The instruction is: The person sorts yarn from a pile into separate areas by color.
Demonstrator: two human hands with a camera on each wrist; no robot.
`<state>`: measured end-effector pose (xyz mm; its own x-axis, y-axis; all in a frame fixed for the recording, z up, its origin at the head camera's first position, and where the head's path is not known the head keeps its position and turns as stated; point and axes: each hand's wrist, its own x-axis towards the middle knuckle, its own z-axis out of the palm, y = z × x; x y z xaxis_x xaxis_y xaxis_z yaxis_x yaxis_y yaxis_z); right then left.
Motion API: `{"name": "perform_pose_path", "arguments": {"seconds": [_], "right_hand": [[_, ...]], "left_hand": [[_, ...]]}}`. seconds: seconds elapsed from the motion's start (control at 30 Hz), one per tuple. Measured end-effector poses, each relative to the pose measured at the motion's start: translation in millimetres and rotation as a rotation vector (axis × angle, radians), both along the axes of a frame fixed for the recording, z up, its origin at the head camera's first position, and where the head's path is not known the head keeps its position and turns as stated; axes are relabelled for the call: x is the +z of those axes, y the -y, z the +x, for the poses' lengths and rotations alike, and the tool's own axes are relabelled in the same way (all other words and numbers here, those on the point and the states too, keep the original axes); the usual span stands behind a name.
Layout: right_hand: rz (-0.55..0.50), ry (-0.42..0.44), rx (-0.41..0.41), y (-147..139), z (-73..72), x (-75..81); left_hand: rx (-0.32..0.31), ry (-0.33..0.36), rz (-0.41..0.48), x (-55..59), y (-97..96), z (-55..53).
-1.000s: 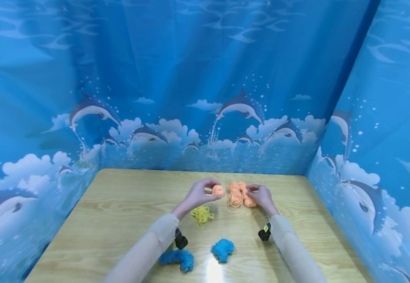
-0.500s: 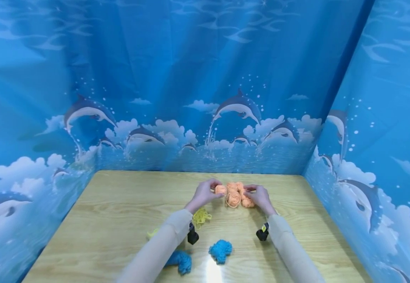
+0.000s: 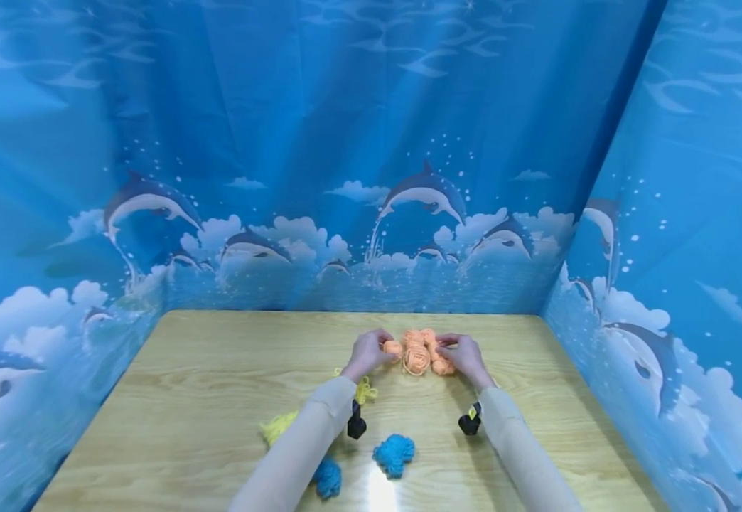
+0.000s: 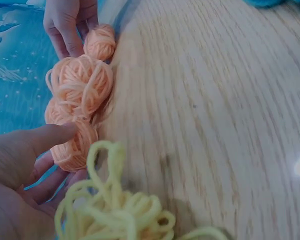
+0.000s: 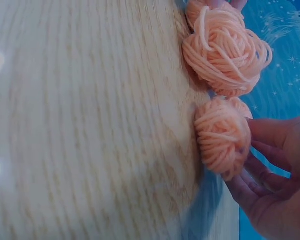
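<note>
My left hand pinches a small peach yarn ball with the thumb over its near side and the fingers beneath. Right beside it is a larger peach yarn ball with loose loops of strand, centred between my hands. On the other side my right hand holds another peach yarn ball by its outer side, thumb and fingers around it. In the head view the peach yarn forms a tight row toward the far side of the table. Part of the left-hand ball hides behind the thumb.
A loose tangle of yellow yarn lies below the left wrist. Another yellow bundle and a blue yarn bundle are partly hidden by the left sleeve. A second blue bundle lies between the forearms on the wooden table.
My left hand has brought its peach yarn ball rightward, closing the gap to the other peach yarn. My right hand stays at its ball. The head view has shifted slightly.
</note>
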<state>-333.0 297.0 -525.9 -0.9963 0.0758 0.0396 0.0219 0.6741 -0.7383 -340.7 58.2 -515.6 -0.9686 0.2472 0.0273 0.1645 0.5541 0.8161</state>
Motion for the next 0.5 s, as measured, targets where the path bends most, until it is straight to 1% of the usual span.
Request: {"name": "perform_pose_path", "arguments": {"seconds": [0.13,0.23,0.27,0.37,0.47,0.5], "right_hand": [[-0.017,-0.006,-0.006,2.9,1.2,0.7],[-0.014,-0.015,-0.006,4.3,1.9,0.2],[-0.011,-0.015,-0.005,4.3,2.0,-0.1],[-0.003,-0.005,-0.017,3.3,2.5,-0.3],[0.0,0.015,-0.03,0.9,3.3,0.4],[-0.002,0.022,-0.033,0.1,3.5,1.0]], "left_hand": [[0.0,0.034,0.005,-0.3,-4.4,-0.1],[-0.007,0.041,-0.009,-0.9,-6.5,-1.9],[-0.017,0.019,-0.019,-7.2,-6.9,-6.2],[-0.024,0.017,-0.036,-7.3,-7.7,-7.5],[-0.025,0.04,-0.017,-6.7,-8.1,-7.8],[-0.02,0.072,-0.005,0.2,-8.0,-4.0]]}}
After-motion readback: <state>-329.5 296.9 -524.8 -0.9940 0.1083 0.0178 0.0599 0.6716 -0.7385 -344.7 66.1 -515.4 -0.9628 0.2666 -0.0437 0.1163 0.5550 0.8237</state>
